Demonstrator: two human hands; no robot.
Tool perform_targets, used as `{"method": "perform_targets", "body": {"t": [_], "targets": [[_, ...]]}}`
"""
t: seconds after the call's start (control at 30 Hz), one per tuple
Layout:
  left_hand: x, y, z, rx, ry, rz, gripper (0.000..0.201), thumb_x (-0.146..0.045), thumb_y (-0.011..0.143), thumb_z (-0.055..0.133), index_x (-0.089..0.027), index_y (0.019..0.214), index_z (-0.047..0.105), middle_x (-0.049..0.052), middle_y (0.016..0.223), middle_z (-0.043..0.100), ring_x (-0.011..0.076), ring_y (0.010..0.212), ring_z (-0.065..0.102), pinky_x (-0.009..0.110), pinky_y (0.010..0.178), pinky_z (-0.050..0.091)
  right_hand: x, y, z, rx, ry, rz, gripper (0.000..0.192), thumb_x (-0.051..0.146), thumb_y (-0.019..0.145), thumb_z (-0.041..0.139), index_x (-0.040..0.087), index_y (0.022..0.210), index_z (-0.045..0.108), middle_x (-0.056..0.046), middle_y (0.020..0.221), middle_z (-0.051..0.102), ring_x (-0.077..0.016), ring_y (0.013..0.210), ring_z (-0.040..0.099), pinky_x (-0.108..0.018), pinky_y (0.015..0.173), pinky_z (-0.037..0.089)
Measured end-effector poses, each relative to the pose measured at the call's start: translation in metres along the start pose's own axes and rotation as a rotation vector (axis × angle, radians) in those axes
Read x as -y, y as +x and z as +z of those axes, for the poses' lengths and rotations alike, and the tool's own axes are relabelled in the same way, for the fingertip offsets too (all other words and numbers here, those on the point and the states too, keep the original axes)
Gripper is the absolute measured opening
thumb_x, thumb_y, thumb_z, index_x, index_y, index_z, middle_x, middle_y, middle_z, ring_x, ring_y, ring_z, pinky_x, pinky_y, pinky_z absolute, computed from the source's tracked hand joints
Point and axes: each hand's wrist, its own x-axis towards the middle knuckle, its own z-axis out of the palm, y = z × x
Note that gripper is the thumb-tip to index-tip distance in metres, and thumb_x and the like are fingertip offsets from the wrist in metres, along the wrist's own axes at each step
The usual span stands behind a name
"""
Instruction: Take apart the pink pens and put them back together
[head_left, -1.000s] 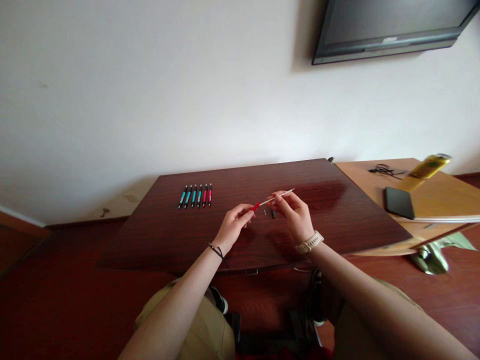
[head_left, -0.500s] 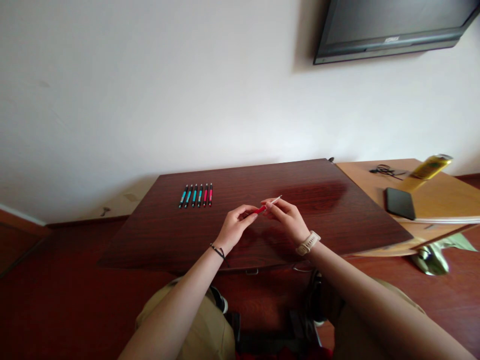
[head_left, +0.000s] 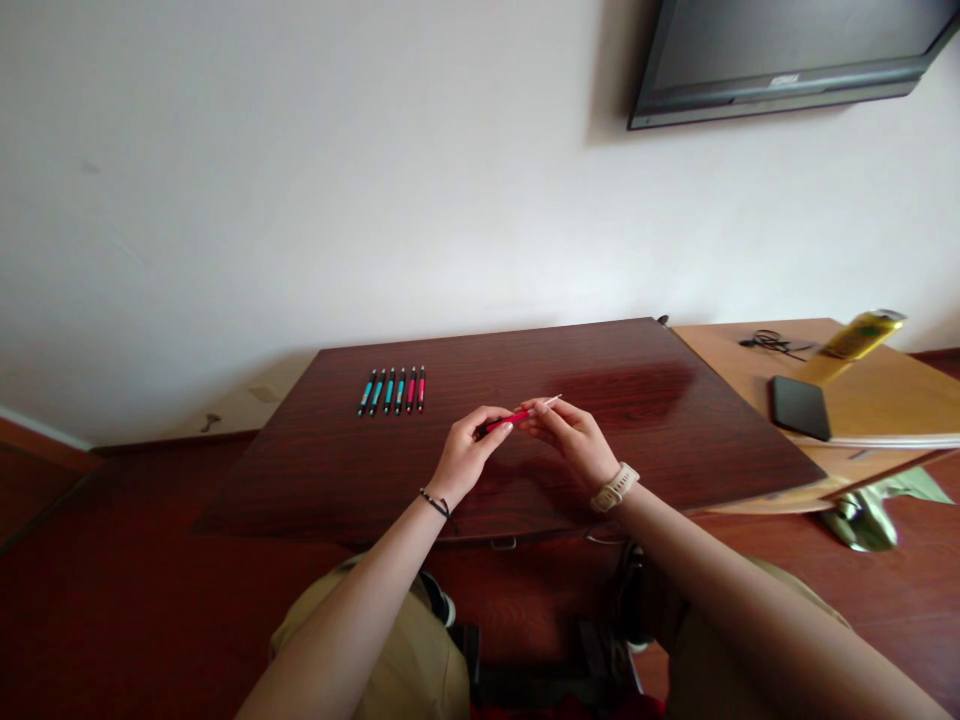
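My left hand [head_left: 466,450] is closed around a red and black pen barrel [head_left: 495,424], which lies tilted across the fingers with its red end toward the right. My right hand [head_left: 574,437] pinches a thin whitish pen refill [head_left: 553,399] at the barrel's red end. The refill's tip juts out past the right fingertips, up and to the right. Fingers hide where the refill and barrel meet. Both hands are held over the dark wooden table [head_left: 600,360]. To the left, several click pens [head_left: 388,392] lie side by side in a row, some blue and two red.
On the lighter wooden cabinet [head_left: 900,390] at the right are a black phone-like slab [head_left: 799,407], a coiled black cable [head_left: 772,342] and a yellow can [head_left: 862,335]. A television [head_left: 787,60] hangs on the wall above. The table's front edge is close to my legs.
More of the barrel, including its black part, now shows in my left hand. Less of the refill sticks out beyond my right fingers. The row of pens has not moved.
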Motion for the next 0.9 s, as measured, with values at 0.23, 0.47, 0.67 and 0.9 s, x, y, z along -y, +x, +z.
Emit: {"method": "perform_targets", "body": {"t": [0.23,0.47,0.67,0.9], "targets": [[0.007,0.000,0.006,-0.058,-0.197,-0.125,0.026,-0.033,0.085,0.082,-0.021,0.107,0.074,0.002,0.082,0.070,0.0122,0.064,0.054,0.026,0.066,0.044,-0.004,-0.003,0.008,-0.003,0.162,0.015,0.034,0.052,0.088,0.077,0.023,0.105,0.076,-0.007,0.115,0.076,-0.0196,0.103,0.074,-0.035,0.102,0.058],[0.007,-0.001,0.005,0.037,-0.715,-0.261,0.039,-0.039,0.093,0.068,-0.014,0.123,0.070,0.009,0.097,0.074,0.0163,0.083,0.069,0.026,0.074,0.050,-0.010,0.004,0.004,-0.124,0.363,0.009,0.028,0.042,0.083,0.086,0.023,0.102,0.076,-0.004,0.117,0.076,-0.0145,0.098,0.074,-0.023,0.095,0.060],[0.011,-0.001,0.003,0.068,-0.837,-0.311,0.036,-0.025,0.094,0.066,-0.014,0.128,0.071,0.010,0.104,0.077,0.0163,0.090,0.073,0.025,0.081,0.054,-0.008,0.003,0.003,-0.140,0.431,0.017,0.025,0.036,0.081,0.089,0.023,0.100,0.078,-0.002,0.112,0.078,-0.0124,0.092,0.075,-0.021,0.091,0.061],[0.015,-0.001,0.003,0.072,-0.823,-0.303,0.035,-0.025,0.095,0.068,-0.014,0.128,0.071,0.011,0.106,0.078,0.0166,0.094,0.074,0.024,0.082,0.055,-0.009,0.003,0.001,-0.116,0.416,0.016,0.027,0.039,0.087,0.083,0.021,0.106,0.078,-0.007,0.119,0.077,-0.0145,0.098,0.075,-0.023,0.094,0.060]]}}
